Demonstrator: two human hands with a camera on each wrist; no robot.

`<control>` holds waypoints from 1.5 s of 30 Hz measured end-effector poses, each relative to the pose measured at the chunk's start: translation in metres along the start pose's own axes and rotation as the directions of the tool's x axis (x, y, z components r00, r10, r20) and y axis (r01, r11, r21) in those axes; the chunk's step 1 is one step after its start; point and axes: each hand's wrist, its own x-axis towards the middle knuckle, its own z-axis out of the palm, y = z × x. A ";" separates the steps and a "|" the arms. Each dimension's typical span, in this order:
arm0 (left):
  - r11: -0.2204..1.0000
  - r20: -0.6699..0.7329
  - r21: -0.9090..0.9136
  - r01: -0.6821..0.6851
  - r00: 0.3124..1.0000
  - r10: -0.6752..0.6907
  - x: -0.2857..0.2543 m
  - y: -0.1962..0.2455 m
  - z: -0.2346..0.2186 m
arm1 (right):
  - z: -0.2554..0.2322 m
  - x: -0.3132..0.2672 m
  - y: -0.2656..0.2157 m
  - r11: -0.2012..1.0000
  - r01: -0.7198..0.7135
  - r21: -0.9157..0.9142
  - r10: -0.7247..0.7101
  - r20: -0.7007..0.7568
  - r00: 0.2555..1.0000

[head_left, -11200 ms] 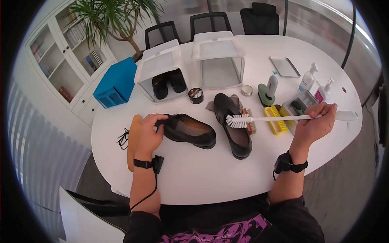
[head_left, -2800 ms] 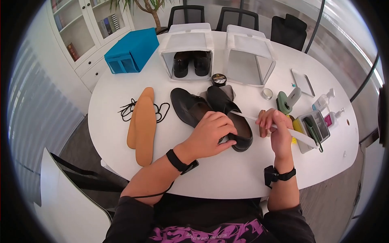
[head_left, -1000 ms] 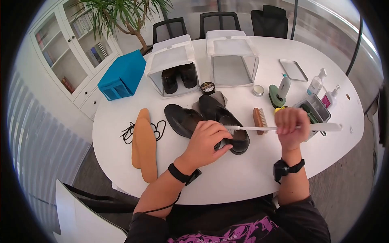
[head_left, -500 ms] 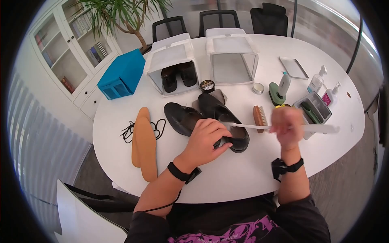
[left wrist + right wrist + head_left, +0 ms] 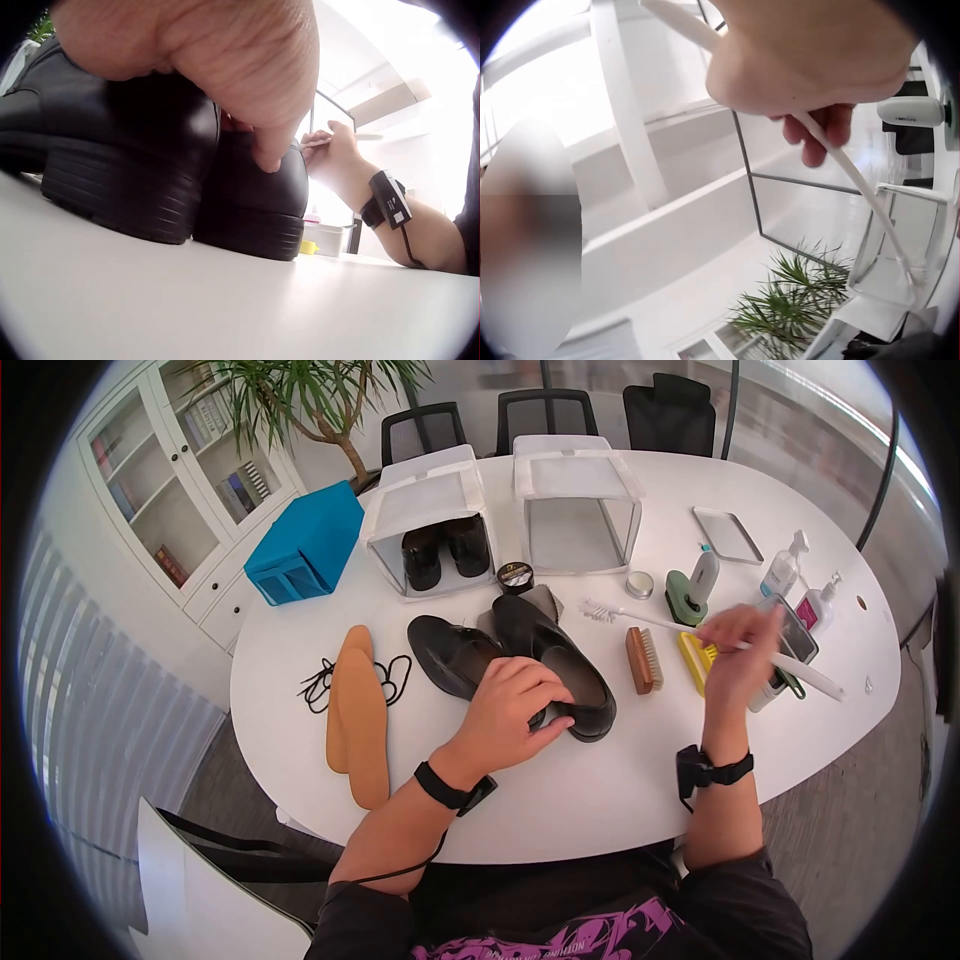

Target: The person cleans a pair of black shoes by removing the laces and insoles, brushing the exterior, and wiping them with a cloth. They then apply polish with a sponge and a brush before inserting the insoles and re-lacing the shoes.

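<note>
Honestly, w/ the L hand gripping the shoes at the back on the table & the R hand holding the white brush clear of them, I'd say a firm hold and short, light strokes inside suit best.

Gripping white long-handled brush in right hand, with fingers curled round it. Extends down from hand, blurred bristle end across white-framed box. Rounded pale-grey handle right of hand, spiky green plant below hand, dark frame lines behind.
</note>
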 end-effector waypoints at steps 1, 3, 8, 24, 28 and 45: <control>1.000 -0.001 0.003 -0.003 1.000 0.003 0.000 0.000 0.000 | 0.008 -0.006 0.004 0.988 -0.002 -0.157 0.015 0.078 0.997; 1.000 0.001 0.001 -0.007 1.000 0.007 0.000 0.000 0.001 | 0.016 -0.018 0.016 0.949 0.007 -0.314 0.042 0.147 0.988; 1.000 0.007 -0.012 -0.004 1.000 0.004 0.000 0.001 -0.002 | 0.024 -0.024 0.025 0.816 0.367 -0.446 -0.082 0.539 0.838; 1.000 0.005 -0.005 0.013 1.000 -0.013 -0.005 -0.002 0.000 | 0.018 -0.030 0.037 0.771 0.168 -0.615 0.276 0.560 0.781; 0.999 -0.063 -0.042 -0.005 0.998 0.002 -0.002 0.000 -0.002 | 0.025 -0.031 0.023 0.854 0.284 -0.435 0.183 0.764 0.619; 0.998 -0.090 0.044 0.045 0.995 -0.040 -0.007 -0.008 -0.016 | 0.035 -0.043 0.008 0.856 0.301 -0.421 0.269 0.859 0.436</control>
